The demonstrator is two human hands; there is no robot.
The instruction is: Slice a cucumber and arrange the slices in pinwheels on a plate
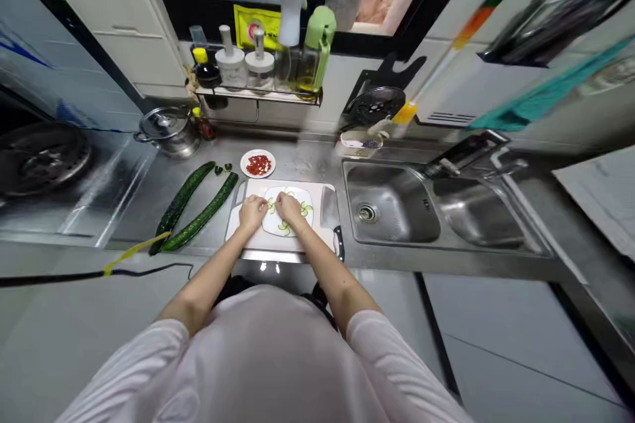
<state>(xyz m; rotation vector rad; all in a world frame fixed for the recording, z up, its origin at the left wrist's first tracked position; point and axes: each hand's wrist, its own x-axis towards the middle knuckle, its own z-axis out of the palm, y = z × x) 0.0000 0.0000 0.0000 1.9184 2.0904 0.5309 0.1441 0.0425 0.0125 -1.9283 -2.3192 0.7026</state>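
Observation:
Both my hands rest over a white oval plate [297,225] that sits on a white cutting board [317,238]. Thin green cucumber slices [306,209] lie around the plate's rim. My left hand [253,211] is at the plate's left edge and my right hand [288,206] over its middle, fingertips close together; what they pinch is too small to see. A cleaver [329,207] lies flat on the board to the right, its black handle [340,242] toward me.
Two long cucumbers [198,211] lie left of the board. A small dish of red chili pieces [258,163] sits behind it. A double steel sink [397,205] is to the right; a lidded pot [166,130] and a condiment rack [258,73] stand behind.

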